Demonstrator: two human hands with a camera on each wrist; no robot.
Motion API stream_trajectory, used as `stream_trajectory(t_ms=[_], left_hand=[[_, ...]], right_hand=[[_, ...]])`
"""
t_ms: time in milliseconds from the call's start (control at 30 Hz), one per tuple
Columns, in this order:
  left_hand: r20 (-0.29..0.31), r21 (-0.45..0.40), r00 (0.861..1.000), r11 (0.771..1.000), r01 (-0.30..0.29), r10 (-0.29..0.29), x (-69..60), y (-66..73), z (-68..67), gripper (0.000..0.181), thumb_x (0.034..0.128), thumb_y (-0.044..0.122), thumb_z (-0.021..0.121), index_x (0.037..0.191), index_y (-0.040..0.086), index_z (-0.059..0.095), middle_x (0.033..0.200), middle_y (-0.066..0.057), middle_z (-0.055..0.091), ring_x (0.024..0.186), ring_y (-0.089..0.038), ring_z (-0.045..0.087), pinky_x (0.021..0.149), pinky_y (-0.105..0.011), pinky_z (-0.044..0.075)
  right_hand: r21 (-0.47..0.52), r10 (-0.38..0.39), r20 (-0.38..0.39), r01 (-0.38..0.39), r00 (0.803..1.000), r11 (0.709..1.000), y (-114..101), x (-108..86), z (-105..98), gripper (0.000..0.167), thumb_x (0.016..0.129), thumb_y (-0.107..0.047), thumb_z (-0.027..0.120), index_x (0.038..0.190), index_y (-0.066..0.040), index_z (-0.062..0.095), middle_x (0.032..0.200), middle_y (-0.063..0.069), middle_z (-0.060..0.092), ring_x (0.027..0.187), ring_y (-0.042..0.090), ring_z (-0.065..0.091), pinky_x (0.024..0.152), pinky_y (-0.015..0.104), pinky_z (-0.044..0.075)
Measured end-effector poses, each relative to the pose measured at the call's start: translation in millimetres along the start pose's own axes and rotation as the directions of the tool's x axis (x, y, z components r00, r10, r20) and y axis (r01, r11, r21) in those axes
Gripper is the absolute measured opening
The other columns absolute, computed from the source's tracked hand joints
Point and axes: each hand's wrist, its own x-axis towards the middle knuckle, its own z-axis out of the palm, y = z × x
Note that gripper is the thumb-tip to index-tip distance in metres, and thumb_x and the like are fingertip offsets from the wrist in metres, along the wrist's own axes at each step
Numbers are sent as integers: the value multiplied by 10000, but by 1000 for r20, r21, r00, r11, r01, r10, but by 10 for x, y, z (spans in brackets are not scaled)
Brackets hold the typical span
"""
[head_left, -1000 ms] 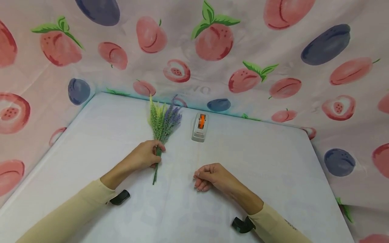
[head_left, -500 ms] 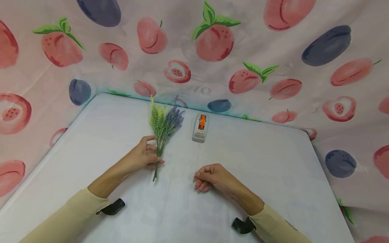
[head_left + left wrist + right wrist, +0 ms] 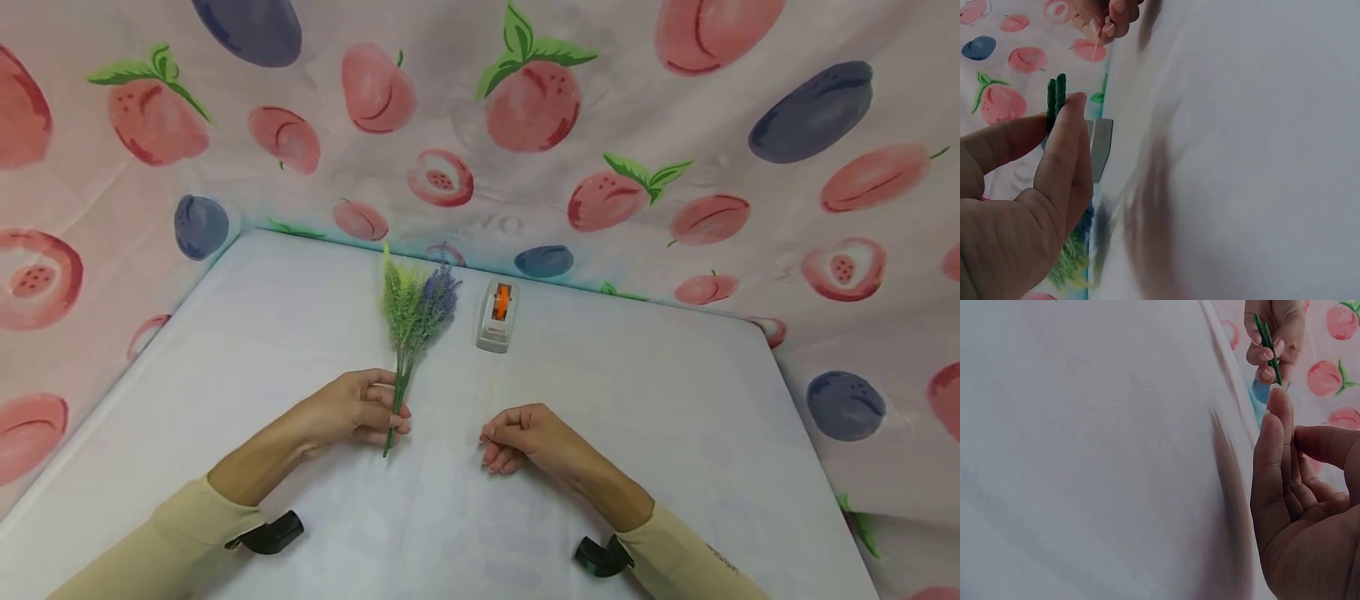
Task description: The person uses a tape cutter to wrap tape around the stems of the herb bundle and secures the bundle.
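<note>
My left hand [image 3: 356,412] pinches the green stems of a bunch of flower sprigs [image 3: 412,304], yellow-green on the left and purple on the right. The grip is low, close to the stem ends [image 3: 1057,100], which poke out past the thumb in the left wrist view. My right hand [image 3: 528,435] is held to the right of the stems, thumb against forefinger. From those fingertips a thin pale strip of tape [image 3: 1095,49] sticks out in the left wrist view; in the head view it is too fine to make out.
Behind the hands, a grey tape dispenser [image 3: 496,321] with an orange wheel stands on the white table [image 3: 637,375]. Fruit-patterned cloth [image 3: 465,108] hangs along the back and sides. A black wrist camera [image 3: 270,533] sits below the left sleeve, another [image 3: 600,557] below the right.
My left hand has slid from higher on the stems down toward their ends. The bunch has shifted slightly right and nearer. My right hand stays where it was.
</note>
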Motion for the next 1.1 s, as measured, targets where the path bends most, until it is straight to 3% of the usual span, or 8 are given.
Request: stream_trajectory(t_ms=[300,567,667,833,1100], left_hand=[[88,53,994,996,-70,65,-47,137,162,671,905,-62,634,1495,-61,315,1112,-185,634,977,-274,744,833,-401,601],[217,100,967,983,-157,133,52,216,297,545,923,-52,648,1422,-105,436,1142,-215,642,1020,-345,731,834,-362,597],[229,132,962,975,-181,148,137,223,330,495,936,-72,601,1413,-114,474,1188,-269,649,1037,-339,725,865,-339,586],[219,173,963,965,-199,159,282,224,394,487,938,-112,543,1422,-121,493,1277,-343,601,979,-225,734,895,-304,562],[178,159,971,969,-190,161,534,214,521,373,940,-97,588,1311,-118,603,1174,-259,695,961,-238,746,825,-325,590]], right_hand=[[7,-4,0,4,1000,1000,0,-14,-3,318,1013,-177,636,1080,133,662,817,76,737,703,122,710,659,261,594],[-12,-8,-4,8,1000,1000,-15,-25,7,318,1012,-185,638,1078,124,668,815,68,738,705,122,715,658,264,594],[-19,-8,-14,8,1000,1000,-14,-31,5,315,1010,-193,644,1075,114,672,817,70,740,706,127,716,660,272,596],[-23,-2,-23,2,1000,1000,2,-31,5,305,1015,-196,633,1083,96,682,821,71,744,712,128,717,667,279,598],[-20,-29,-11,29,1000,999,34,-54,14,320,1044,-182,579,1117,112,682,828,81,743,716,129,718,664,274,596]])
